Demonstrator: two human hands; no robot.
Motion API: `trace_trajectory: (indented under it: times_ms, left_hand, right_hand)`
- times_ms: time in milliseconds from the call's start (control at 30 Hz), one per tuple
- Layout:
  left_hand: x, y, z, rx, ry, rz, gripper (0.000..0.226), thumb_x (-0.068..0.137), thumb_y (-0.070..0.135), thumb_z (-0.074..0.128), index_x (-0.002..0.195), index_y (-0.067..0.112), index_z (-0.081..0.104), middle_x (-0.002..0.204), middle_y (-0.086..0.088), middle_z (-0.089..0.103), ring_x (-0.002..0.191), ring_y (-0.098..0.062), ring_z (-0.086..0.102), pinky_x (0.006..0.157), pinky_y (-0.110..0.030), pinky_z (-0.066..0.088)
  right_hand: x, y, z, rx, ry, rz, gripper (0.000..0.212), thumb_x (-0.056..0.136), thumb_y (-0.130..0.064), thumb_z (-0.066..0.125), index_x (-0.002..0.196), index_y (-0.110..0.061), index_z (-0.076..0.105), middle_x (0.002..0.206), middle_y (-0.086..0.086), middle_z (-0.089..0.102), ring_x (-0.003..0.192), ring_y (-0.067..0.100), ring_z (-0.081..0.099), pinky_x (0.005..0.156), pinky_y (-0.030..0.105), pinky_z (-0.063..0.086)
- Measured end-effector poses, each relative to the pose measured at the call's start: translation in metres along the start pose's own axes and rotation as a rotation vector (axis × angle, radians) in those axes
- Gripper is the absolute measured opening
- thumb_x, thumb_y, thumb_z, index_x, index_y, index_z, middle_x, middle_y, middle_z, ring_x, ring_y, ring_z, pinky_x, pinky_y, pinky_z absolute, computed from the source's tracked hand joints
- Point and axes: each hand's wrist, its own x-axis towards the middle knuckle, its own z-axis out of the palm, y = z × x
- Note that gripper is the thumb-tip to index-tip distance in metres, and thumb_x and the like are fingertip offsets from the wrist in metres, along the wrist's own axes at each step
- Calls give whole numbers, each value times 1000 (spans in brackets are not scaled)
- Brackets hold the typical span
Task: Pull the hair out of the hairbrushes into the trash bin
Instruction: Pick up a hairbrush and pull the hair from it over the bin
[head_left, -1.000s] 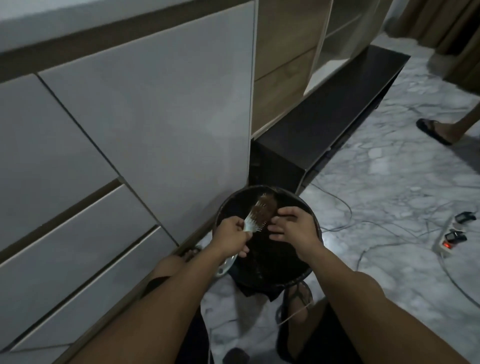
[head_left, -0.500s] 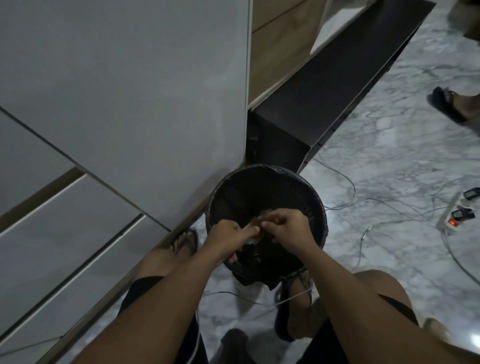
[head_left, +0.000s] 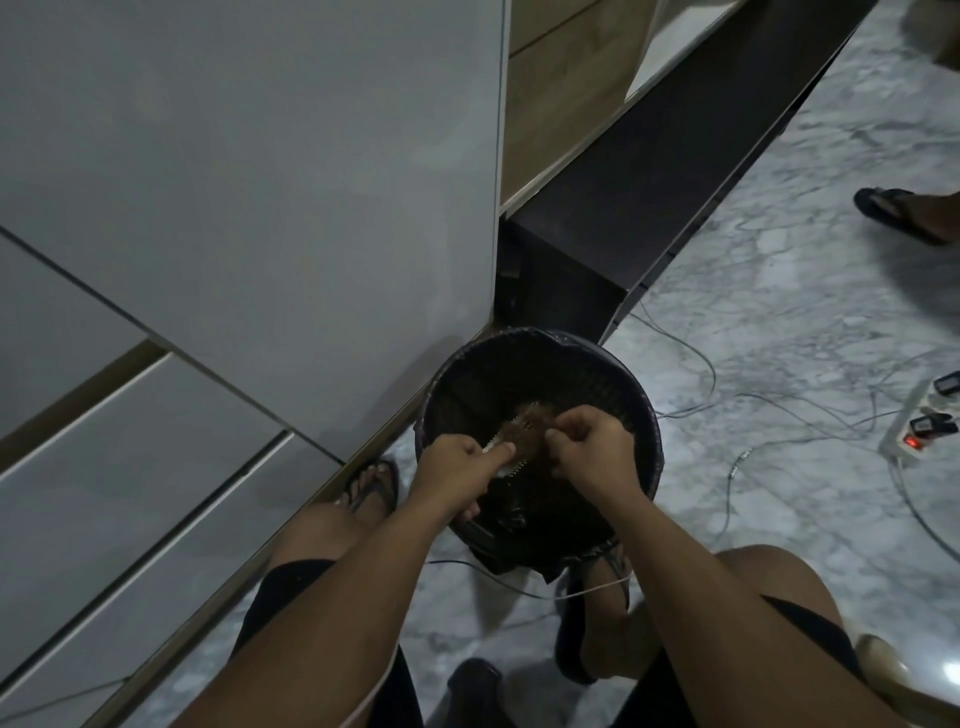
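Note:
A round black trash bin (head_left: 644, 410) with a dark liner stands on the marble floor between my knees. Over its opening my left hand (head_left: 457, 467) grips the pale handle of a hairbrush (head_left: 519, 434) whose bristles are matted with brown hair. My right hand (head_left: 592, 452) is beside the brush head, its fingers pinched on the hair at the brush's right side. The brush handle is mostly hidden in my left fist.
White cabinet drawers (head_left: 208, 260) rise close on the left. A dark low bench (head_left: 649, 197) runs behind the bin. Cables (head_left: 769, 410) and a power strip (head_left: 919, 431) lie on the floor at right. Another person's sandalled foot (head_left: 893, 208) is at far right.
The view has tilted down and closer to the bin. The brush has dropped lower over the bin, and my right hand's fingers have closed on the hair.

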Motion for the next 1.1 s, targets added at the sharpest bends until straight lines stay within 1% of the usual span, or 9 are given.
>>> trace_trajectory:
  times_ms: [267,400,567,667,733,800,900,1033,1100]
  left_hand:
    - [-5,0,-1,-25,-34,32,40,83,48,67,69,12,65,55,-4,61,37,-18,53,39,-24,42]
    - [-6,-1,-1,-32,-32,35,40,83,49,67,68,12,64,58,-5,62,37,-17,54,39,-23,42]
    - [-7,-1,0,-32,-23,40,39,84,49,66,64,16,59,57,-4,61,37,-16,54,39,-23,42]
    - [-8,-1,-1,14,-35,71,38,83,50,66,67,16,61,57,-3,62,38,-15,56,41,-23,44]
    - [-8,-1,-1,34,-45,80,37,81,50,68,66,17,61,55,-2,60,37,-16,56,40,-23,43]
    - [-8,-2,0,43,-54,77,37,81,50,68,65,17,60,54,-2,60,37,-16,55,40,-23,43]
    - [-9,-3,1,-7,-45,60,38,82,49,68,62,18,58,58,-4,62,37,-16,54,39,-23,42]
    - [-8,-2,-1,-69,-18,46,39,83,47,69,62,16,57,57,-5,62,34,-16,52,36,-22,39]
    - [-8,-2,0,-66,-20,42,39,83,46,69,62,16,56,57,-5,61,34,-16,52,36,-22,40]
  right_hand:
    - [0,3,-1,9,5,16,16,85,-8,72,77,-21,66,74,6,72,65,17,72,55,22,58]
    - [3,5,-3,24,39,67,20,84,-8,71,70,-22,66,67,6,73,66,21,73,70,37,62]
    - [5,4,-5,97,87,74,11,83,-18,71,89,-24,65,87,5,71,82,23,71,80,47,60]
    - [3,2,-5,40,-22,-5,31,84,-28,72,115,-27,68,104,3,68,96,20,67,87,43,58]
    - [1,1,-5,-5,-31,-65,29,84,-20,73,113,-22,73,105,3,72,95,14,66,90,34,55]
    - [1,0,-5,2,26,-60,18,83,-13,73,100,-16,78,95,0,75,87,9,65,88,24,51]
    - [8,4,-7,105,146,57,9,81,-13,75,85,-18,79,83,-2,75,82,17,69,86,34,57]
    - [15,5,-12,284,175,210,9,86,-10,69,91,-13,76,92,11,75,76,20,68,55,23,54]
    - [15,5,-11,268,130,201,8,88,-8,66,88,-14,72,93,13,73,79,24,70,52,22,51]
